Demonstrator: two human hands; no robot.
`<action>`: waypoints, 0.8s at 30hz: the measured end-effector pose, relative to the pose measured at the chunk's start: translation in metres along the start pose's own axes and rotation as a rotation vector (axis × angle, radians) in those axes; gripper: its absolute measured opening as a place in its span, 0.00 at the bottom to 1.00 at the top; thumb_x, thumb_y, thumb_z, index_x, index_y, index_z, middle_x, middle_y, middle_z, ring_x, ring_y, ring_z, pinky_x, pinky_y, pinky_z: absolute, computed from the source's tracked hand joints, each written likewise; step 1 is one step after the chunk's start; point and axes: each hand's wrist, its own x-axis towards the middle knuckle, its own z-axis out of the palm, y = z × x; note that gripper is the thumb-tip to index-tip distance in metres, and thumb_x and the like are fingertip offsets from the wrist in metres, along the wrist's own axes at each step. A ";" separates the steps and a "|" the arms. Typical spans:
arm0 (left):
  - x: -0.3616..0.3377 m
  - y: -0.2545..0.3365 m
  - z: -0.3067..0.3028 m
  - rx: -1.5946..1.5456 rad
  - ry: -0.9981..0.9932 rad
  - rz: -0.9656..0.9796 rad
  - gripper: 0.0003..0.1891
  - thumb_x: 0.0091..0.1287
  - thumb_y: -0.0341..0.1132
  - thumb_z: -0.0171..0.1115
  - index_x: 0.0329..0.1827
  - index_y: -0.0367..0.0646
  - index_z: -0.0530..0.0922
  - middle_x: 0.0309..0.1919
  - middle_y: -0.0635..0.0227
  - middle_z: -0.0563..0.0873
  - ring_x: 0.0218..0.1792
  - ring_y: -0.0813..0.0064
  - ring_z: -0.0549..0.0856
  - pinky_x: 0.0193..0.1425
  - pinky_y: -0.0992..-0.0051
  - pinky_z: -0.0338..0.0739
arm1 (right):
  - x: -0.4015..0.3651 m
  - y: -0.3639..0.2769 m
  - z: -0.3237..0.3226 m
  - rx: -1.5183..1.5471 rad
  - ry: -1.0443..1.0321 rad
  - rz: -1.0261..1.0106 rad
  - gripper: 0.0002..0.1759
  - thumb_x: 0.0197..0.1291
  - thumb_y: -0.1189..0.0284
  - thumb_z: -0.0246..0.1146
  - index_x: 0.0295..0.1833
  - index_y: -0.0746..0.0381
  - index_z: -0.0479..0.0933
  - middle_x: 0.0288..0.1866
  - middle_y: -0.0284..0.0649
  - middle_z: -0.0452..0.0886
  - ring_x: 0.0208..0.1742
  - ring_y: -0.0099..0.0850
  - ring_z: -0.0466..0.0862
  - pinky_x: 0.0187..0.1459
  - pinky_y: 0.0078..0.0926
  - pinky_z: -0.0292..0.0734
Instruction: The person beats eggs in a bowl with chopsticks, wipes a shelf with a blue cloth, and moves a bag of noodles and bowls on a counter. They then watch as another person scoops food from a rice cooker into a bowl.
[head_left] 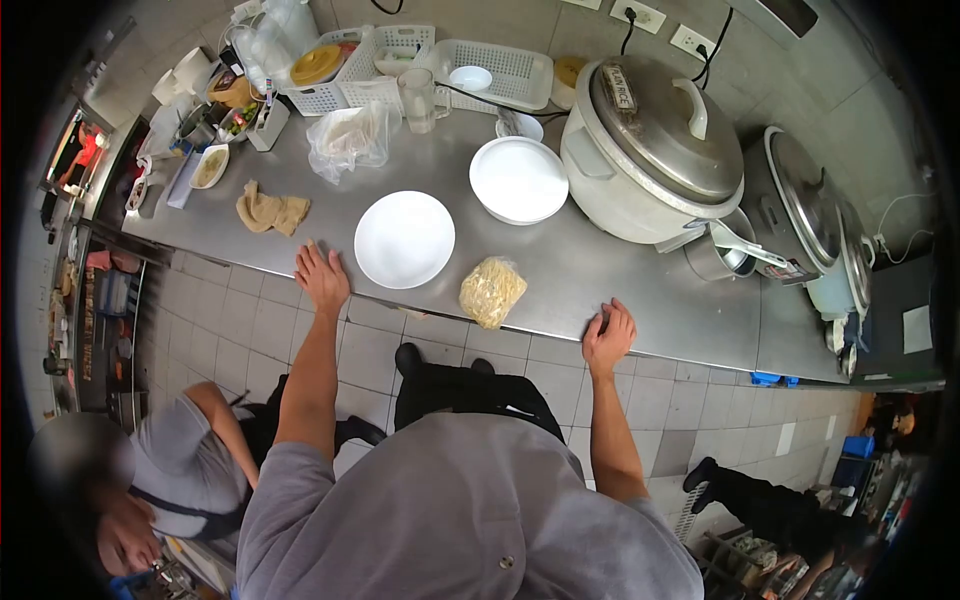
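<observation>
My left hand (322, 277) rests at the front edge of the steel counter (400, 150), fingers apart and nothing in it. A white plate or shallow bowl (404, 240) lies just to its right. Between my two hands, near the edge, sits a clear bag of yellowish food (492, 292). Farther right, my right hand (609, 337) leans on the counter edge; its fingers are bent and partly spread, holding nothing. Behind the bag stands a white bowl (519, 180), seemingly stacked. A crumpled brown cloth (271, 208) lies beyond my left hand.
A large rice cooker (650, 160) and a metal pot (722, 250) stand at the right. Baskets (493, 75), a glass mug (420, 103) and a plastic bag (350, 138) are at the back. One person (190, 450) is at lower left, another (770, 510) at lower right.
</observation>
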 end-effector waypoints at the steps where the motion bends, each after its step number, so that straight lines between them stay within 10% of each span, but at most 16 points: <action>1: -0.001 -0.001 0.001 0.000 0.003 0.004 0.34 0.78 0.53 0.43 0.79 0.39 0.56 0.78 0.47 0.59 0.79 0.45 0.53 0.78 0.42 0.44 | -0.001 0.000 -0.001 0.000 0.001 0.001 0.11 0.59 0.70 0.60 0.47 0.61 0.80 0.58 0.42 0.81 0.60 0.43 0.77 0.64 0.43 0.65; 24: -0.002 0.001 -0.007 0.014 -0.046 -0.016 0.34 0.77 0.51 0.44 0.78 0.39 0.56 0.78 0.47 0.57 0.79 0.46 0.53 0.79 0.43 0.43 | -0.001 0.000 -0.005 0.032 -0.029 0.042 0.12 0.58 0.71 0.61 0.48 0.61 0.79 0.58 0.44 0.79 0.62 0.44 0.75 0.65 0.45 0.63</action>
